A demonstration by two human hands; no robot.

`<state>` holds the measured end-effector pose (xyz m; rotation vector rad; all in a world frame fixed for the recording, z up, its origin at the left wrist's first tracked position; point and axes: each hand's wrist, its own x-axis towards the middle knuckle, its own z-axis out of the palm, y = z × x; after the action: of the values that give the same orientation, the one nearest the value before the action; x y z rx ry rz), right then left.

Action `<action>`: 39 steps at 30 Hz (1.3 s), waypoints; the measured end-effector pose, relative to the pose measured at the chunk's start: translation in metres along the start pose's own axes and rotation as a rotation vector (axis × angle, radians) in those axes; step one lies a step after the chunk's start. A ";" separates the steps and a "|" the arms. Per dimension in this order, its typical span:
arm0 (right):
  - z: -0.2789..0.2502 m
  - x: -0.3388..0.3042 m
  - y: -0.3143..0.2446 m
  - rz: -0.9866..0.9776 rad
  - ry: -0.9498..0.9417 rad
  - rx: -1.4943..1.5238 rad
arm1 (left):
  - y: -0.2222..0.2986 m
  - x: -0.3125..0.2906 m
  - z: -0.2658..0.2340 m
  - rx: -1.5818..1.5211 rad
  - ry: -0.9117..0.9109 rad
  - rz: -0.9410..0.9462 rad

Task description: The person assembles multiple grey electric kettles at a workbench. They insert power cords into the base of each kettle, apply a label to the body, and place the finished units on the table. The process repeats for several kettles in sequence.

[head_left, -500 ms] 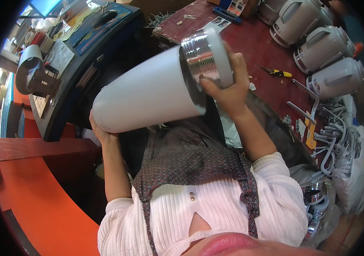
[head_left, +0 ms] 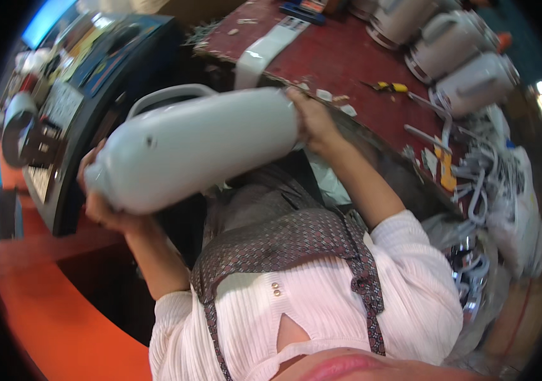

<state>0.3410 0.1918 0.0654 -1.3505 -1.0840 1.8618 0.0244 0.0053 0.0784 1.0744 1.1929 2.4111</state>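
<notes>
At the far left we saw a flat orange panel (head_left: 61, 317) and, beyond it, a dark, cluttered desk (head_left: 147, 66). Next came the left hand (head_left: 103, 206), clamped around the narrow end of a long, pale grey cylindrical flask (head_left: 198, 149) with a loop handle (head_left: 169, 94) on its upper side. We saw the flask held up, slightly tilted, just beyond a dark patterned apron (head_left: 271, 251). The right hand (head_left: 315, 124) was clasped on its wide end; we could not make out all its fingers. Farther right, on a dark red desk (head_left: 341, 57), we noted a yellow-and-black hand tool (head_left: 393, 87), several pale grey handled jugs (head_left: 477, 82), and loose grey curved handles (head_left: 477, 203) near a white plastic bag (head_left: 518, 235).
</notes>
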 end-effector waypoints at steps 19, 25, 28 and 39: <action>-0.072 -0.025 0.014 -0.589 0.090 -0.181 | 0.034 0.050 0.074 0.329 -0.699 0.452; -0.277 0.007 -0.052 -0.361 1.033 -1.280 | 0.060 0.068 0.041 0.261 -0.102 -0.270; -0.338 -0.008 -0.052 -0.253 0.929 -1.253 | 0.048 0.068 0.026 0.598 -0.178 -0.355; -0.267 -0.133 -0.030 -0.942 0.819 -0.676 | 0.050 0.006 0.053 1.269 -0.575 0.406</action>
<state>0.6360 0.1694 0.1133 -1.3492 -1.5209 0.2055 0.0630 0.0074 0.1410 2.2568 2.4165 1.0828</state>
